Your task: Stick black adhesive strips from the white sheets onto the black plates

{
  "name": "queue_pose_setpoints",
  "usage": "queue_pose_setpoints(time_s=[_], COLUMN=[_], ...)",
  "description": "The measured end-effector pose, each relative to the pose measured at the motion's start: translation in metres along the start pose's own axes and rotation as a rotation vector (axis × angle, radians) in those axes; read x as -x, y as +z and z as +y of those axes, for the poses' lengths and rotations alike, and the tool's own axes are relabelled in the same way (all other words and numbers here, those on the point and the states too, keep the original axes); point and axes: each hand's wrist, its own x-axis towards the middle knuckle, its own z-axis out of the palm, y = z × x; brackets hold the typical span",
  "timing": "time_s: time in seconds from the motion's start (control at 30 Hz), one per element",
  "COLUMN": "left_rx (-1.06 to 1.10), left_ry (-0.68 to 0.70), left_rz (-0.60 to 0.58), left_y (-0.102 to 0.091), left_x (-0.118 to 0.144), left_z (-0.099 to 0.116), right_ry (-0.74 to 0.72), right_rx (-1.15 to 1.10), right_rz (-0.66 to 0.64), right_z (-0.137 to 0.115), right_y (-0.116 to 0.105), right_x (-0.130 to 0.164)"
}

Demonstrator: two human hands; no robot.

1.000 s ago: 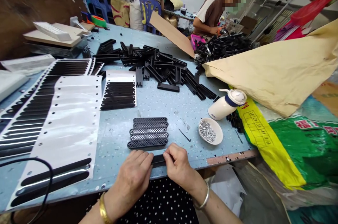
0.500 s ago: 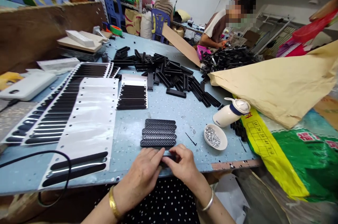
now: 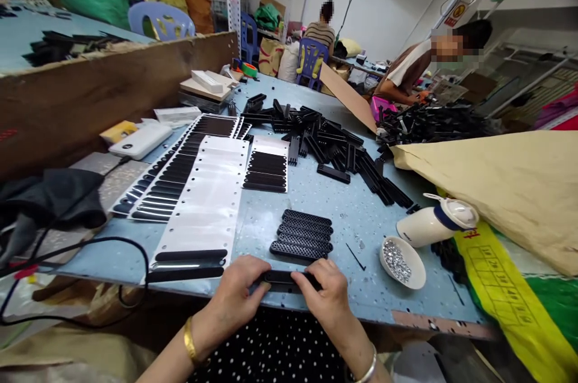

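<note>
We count two bare hands on one black strip (image 3: 282, 277) at the table's (image 3: 257, 220) near edge: the left hand (image 3: 235, 291) is closed in a pinch on its left end, and the right hand (image 3: 333, 291) grips the other, thumb on top, fingers curled. Whether the strip touches the tabletop we cannot tell. Just beyond lie mesh-patterned strips (image 3: 300, 238), four or five, too tightly packed for us to be sure. We see one bottle (image 3: 419, 227), one bowl (image 3: 418, 271) of small metal pieces (image 3: 397, 259), one thin black stick (image 3: 356, 256) and two co-workers. Half a second ago the fingertips nearly met over the strip; now they stand apart, baring its middle. Our view has also swung left.
</note>
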Motion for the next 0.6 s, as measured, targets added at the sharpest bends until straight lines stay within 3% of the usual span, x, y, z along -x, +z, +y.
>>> queue_pose_setpoints(time_s=[0.2,0.33,0.5,0.6], left_rx=[0.077,0.042,-0.049,-0.056], left_ry=[-0.057,-0.077,-0.165,-0.485], left_rz=[-0.020,0.012,0.198,0.284], left_y=[0.004,-0.002,-0.050,-0.086], left_x=[-0.002,0.008,0.047,0.074], left_z=[-0.001,0.004,0.005,-0.003], right_ry=[-0.071,-0.128,-0.331,-0.451], right_rx=[0.045,0.028,-0.039,-0.201], right_rz=[0.061,0.101,0.220,0.159], right_z=[0.001,0.001,-0.025,-0.067], right_y=[0.012,0.004,-0.015,0.002], right_x=[0.003,0.003,0.000,-0.006])
